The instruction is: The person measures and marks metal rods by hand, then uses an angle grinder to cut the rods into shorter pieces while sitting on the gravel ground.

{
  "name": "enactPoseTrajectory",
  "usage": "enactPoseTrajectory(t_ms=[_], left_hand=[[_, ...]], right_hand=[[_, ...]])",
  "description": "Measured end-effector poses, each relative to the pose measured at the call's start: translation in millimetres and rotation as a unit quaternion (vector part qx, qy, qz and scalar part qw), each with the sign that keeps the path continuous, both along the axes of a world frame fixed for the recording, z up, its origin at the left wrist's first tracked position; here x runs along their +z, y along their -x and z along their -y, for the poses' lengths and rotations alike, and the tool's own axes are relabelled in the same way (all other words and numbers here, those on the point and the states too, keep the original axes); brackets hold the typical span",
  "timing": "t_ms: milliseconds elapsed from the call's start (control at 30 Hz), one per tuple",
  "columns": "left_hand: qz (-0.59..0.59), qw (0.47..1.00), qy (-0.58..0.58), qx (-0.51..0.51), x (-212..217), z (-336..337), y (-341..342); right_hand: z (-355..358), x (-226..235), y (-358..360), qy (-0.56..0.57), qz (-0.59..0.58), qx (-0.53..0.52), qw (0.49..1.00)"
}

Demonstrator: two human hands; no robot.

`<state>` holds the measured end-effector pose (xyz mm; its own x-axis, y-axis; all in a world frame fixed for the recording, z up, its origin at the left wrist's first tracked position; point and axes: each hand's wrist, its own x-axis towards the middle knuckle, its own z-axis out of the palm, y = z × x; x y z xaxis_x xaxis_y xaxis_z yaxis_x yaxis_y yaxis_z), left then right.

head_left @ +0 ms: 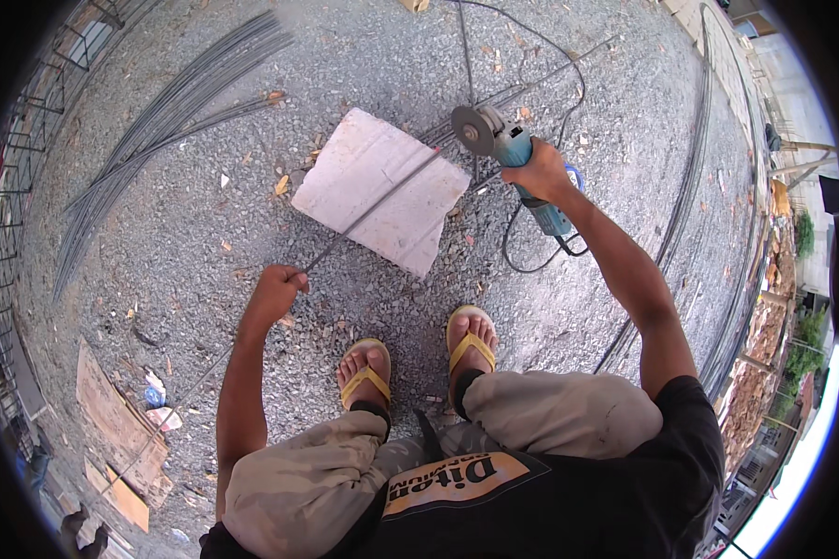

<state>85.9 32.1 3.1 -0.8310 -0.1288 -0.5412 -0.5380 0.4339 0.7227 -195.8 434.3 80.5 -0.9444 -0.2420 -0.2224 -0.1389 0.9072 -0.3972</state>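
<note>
My right hand (543, 173) is wrapped round the body of a teal angle grinder (513, 147), whose dark cutting disc (476, 130) faces left, a little above the gravel. Closed round a thin steel rod (375, 206) is my left hand (278, 289). The rod runs up and right across a pale, broken stone slab (382, 172), and its far end lies near the disc; whether disc and rod touch I cannot tell. Behind my left hand the rod continues down and left past my forearm.
A bundle of steel rods (191, 79) lies on the gravel at the far left. More long rods (699, 158) run along the right. The grinder's black cord (583, 79) loops behind it. Wooden boards (112, 401) lie at the lower left. My sandalled feet stand just before the slab.
</note>
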Motion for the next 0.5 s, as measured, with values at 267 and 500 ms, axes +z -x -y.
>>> enactPoseTrajectory(t_ms=[267,500], left_hand=[[-0.025,0.999,0.007,-0.024,0,1,0],[-0.022,0.999,0.017,-0.024,-5,1,-1]], right_hand=[[6,-2,4,-0.008,0.036,-0.003,0.999],[0,-20,8,-0.003,0.006,-0.006,1.0]])
